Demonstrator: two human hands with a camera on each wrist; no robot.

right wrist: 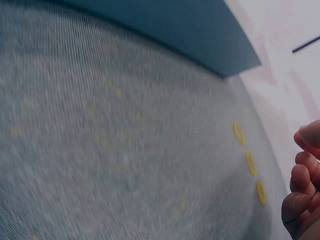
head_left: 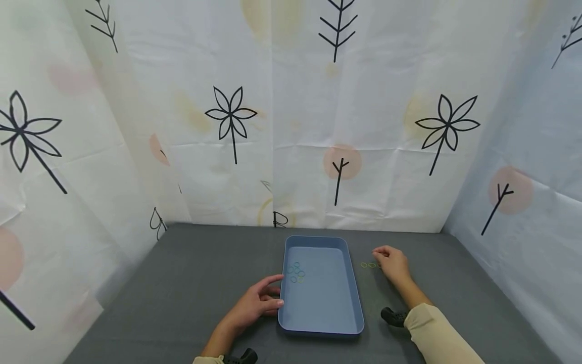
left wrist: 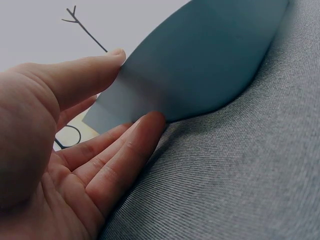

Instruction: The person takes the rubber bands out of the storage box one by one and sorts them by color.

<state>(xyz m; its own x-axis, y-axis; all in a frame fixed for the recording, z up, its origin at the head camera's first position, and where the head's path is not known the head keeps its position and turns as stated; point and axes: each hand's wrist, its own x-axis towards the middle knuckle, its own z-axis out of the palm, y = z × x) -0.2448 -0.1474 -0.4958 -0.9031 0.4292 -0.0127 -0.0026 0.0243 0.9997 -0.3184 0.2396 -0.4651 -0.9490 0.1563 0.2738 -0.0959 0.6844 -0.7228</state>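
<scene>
A blue rectangular tray [head_left: 325,303] lies on the grey tabletop, with several small thin rings [head_left: 296,272], greenish-blue and yellowish, near its left wall. My left hand [head_left: 255,304] touches the tray's left side; in the left wrist view its fingers lie against the outer wall, with the thumb by the rim. To the right of the tray, my right hand [head_left: 394,264] is over a short row of yellow rings [right wrist: 251,164], its fingers loosely bent. No ring shows between its fingertips. In the head view, this hand partly covers the rightmost ring.
Grey cloth [head_left: 204,283] covers the table around the tray. White patterned curtains [head_left: 295,126] enclose its back and sides. A black strap piece [head_left: 393,317] sits at the right wrist, by the beige sleeve [head_left: 438,333].
</scene>
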